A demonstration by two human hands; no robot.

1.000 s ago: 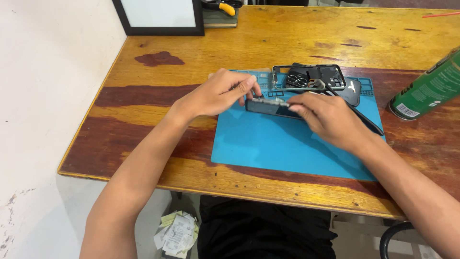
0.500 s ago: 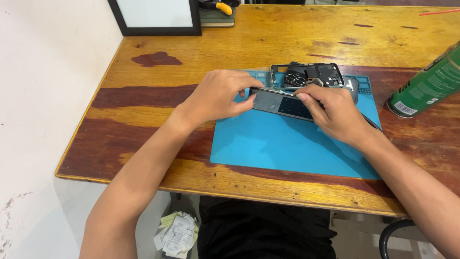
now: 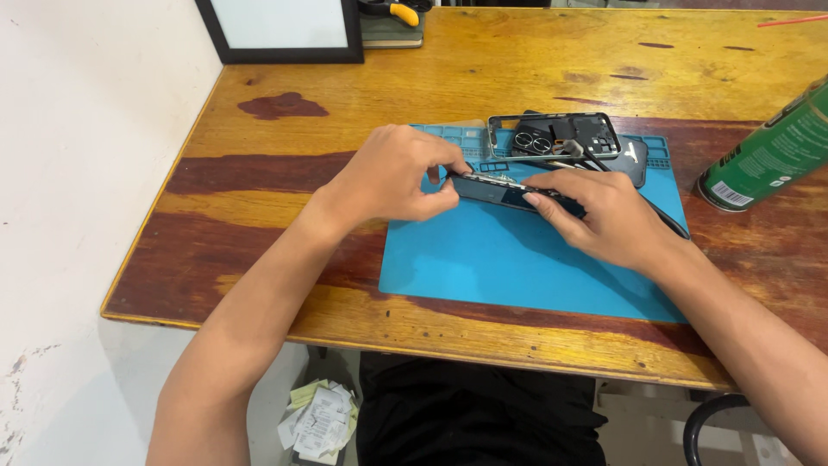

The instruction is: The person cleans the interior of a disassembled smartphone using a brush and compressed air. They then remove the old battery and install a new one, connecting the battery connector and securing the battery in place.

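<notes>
On the wooden bench (image 3: 517,78) lies a blue mat (image 3: 517,267), above whose twelve-o'clock edge the left hand (image 3: 392,177) and right hand (image 3: 608,216) pinch the dark phone (image 3: 509,192) with closed fingers at nine and three o'clock, seemingly steadying it, now tilted more edge-on than half a second ago, just below the bare frame (image 3: 556,136).

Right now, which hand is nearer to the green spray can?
Right. The right hand lies on the blue mat, closer to the green spray can; the left hand is further away.
</notes>
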